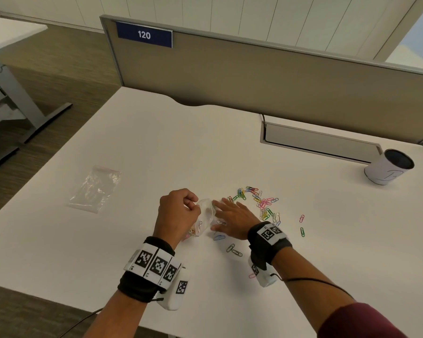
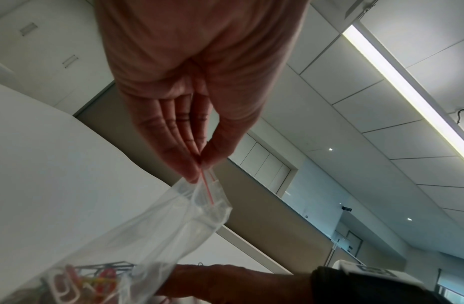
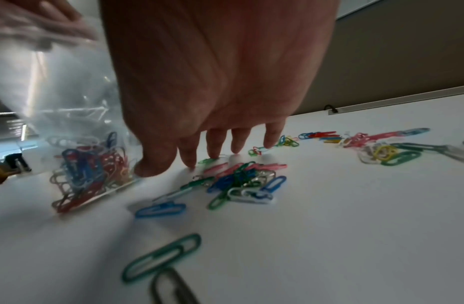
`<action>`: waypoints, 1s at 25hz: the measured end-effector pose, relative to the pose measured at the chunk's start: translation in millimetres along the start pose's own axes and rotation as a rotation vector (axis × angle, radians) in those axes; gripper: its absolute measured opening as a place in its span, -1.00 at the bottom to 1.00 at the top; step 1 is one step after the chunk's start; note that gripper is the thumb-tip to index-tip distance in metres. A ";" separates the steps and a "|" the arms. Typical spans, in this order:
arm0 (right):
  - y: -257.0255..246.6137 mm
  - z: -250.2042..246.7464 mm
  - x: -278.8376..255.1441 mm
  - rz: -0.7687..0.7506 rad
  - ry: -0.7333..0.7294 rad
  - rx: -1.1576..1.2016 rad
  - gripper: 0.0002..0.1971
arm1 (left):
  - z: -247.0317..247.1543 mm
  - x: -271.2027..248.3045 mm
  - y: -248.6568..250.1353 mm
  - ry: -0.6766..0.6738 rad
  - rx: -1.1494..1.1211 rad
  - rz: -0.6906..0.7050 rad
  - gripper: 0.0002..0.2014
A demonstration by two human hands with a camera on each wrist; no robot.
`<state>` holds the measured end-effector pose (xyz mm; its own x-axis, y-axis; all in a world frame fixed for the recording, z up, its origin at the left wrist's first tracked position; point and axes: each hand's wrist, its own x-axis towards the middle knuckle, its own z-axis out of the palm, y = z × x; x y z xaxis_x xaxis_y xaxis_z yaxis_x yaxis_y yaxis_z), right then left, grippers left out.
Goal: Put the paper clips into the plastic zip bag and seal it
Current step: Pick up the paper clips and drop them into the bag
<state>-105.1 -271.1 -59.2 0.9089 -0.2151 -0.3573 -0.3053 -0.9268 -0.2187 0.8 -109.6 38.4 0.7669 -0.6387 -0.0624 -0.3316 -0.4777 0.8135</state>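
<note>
My left hand (image 1: pixel 181 208) pinches the top edge of a clear zip bag (image 1: pixel 204 217) and holds it upright on the white table (image 1: pixel 181 142). The left wrist view shows thumb and fingers of that left hand (image 2: pixel 199 164) closed on the red zip strip, with coloured paper clips (image 2: pixel 82 281) at the bag's (image 2: pixel 160 226) bottom. My right hand (image 1: pixel 230 217) lies flat beside the bag, holding nothing. Its fingertips (image 3: pixel 215 152) touch the table among loose paper clips (image 3: pixel 241 181). More loose clips (image 1: pixel 259 203) are scattered to the right.
A second, empty zip bag (image 1: pixel 95 189) lies flat at the left. A white cup (image 1: pixel 388 168) stands at the far right near a cable hatch (image 1: pixel 318 140). A partition wall (image 1: pixel 254 76) closes the desk's far side.
</note>
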 end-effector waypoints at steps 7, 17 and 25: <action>20.4 3.8 -30.6 0.030 0.037 0.081 -0.36 | 12.3 -1.3 1.4 -0.041 -0.075 -0.028 -0.94; 19.4 14.6 -34.3 0.084 0.290 0.025 -0.84 | 18.6 -2.7 9.8 -0.073 -0.141 -0.075 -0.90; 20.0 -5.8 -49.1 0.424 0.578 0.821 -0.91 | 20.5 -3.8 6.9 -0.067 -0.165 -0.065 -0.92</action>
<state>-154.2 -280.9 -40.8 0.6153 -0.7802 -0.1130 -0.5274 -0.3010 -0.7945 -15.7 -122.8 32.4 0.7439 -0.6507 -0.1520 -0.1833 -0.4174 0.8900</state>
